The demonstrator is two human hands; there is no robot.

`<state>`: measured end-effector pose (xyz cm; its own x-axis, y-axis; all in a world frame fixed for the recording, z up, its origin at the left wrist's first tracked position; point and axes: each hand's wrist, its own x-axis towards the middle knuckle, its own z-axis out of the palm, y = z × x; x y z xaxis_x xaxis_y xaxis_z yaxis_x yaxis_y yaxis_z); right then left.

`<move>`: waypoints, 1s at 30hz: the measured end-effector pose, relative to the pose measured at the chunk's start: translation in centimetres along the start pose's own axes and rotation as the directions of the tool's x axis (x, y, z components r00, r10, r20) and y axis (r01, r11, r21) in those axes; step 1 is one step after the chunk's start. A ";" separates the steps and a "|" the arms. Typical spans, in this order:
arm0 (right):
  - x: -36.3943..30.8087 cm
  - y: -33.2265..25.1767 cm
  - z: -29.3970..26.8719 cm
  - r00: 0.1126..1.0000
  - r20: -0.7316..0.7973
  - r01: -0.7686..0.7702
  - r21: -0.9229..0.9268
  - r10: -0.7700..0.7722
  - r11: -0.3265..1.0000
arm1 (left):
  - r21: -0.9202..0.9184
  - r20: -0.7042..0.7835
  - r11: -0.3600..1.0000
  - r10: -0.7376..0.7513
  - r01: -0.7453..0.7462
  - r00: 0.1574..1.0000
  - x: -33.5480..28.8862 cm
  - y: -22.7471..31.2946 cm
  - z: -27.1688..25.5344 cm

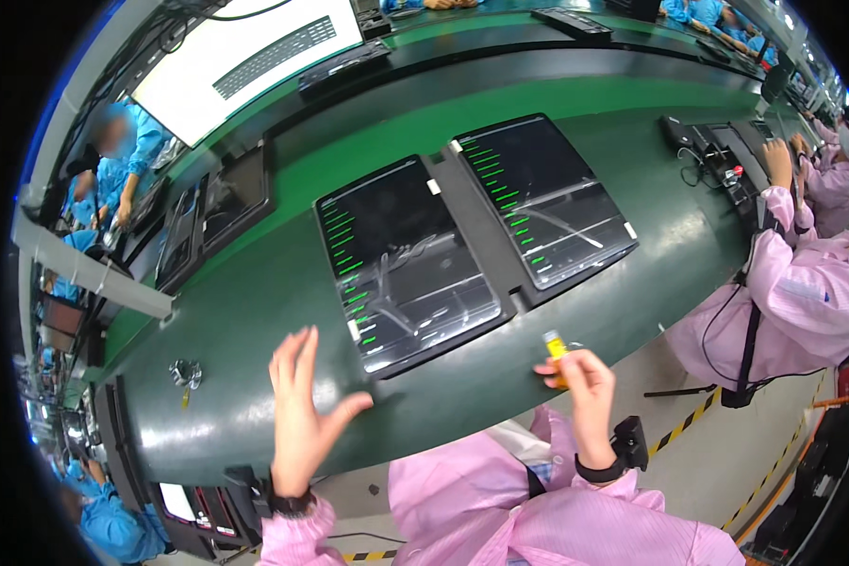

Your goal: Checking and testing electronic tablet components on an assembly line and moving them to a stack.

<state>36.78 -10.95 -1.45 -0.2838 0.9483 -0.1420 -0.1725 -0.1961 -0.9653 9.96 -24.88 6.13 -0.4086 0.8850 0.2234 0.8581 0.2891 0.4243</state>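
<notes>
Two flat dark screens lie side by side in a black tray (486, 226) on the green table. Both the left screen (406, 264) and the right screen (547, 203) have a row of green marks down the left side, glossy clear film and small white tabs. My left hand (304, 406) hovers empty with fingers spread, near the lower left corner of the left screen. In my right hand (587, 391), thumb and fingers pinch a small yellow stick with a pale tip (556, 345), just in front of the tray. Its exact kind is unclear.
A small crumpled silvery bundle with a yellow tag (185, 375) lies at the table's left. A grey post (94, 269) reaches in there. A lit monitor (255, 61) stands at the back left. To the right, people in pink (811, 283) work beside black devices (726, 170).
</notes>
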 end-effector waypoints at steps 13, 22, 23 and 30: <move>2.4 3.3 3.0 0.994 0.026 0.105 0.151 -0.110 0.983 | -0.025 0.155 0.987 -0.153 0.158 0.976 25.1 -8.0 7.1; 1.4 2.4 2.7 0.987 0.145 0.051 0.082 -0.063 0.995 | -0.021 0.137 0.997 -0.072 0.075 0.988 22.8 -9.0 6.4; 1.3 2.8 2.8 0.983 0.172 0.055 0.029 -0.060 0.998 | 0.005 0.144 0.996 -0.084 0.084 0.986 22.8 -9.0 6.4; 1.8 2.8 3.2 0.988 0.143 0.055 -0.018 -0.052 0.998 | 0.088 0.194 0.990 -0.129 0.114 0.972 23.2 -8.8 6.6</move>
<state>32.75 -10.62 -3.75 -0.4063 0.9118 -0.0591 -0.1711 -0.1395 -0.9753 -5.00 -4.51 1.79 -0.4476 0.8942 -0.0082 0.8300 0.4189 0.3683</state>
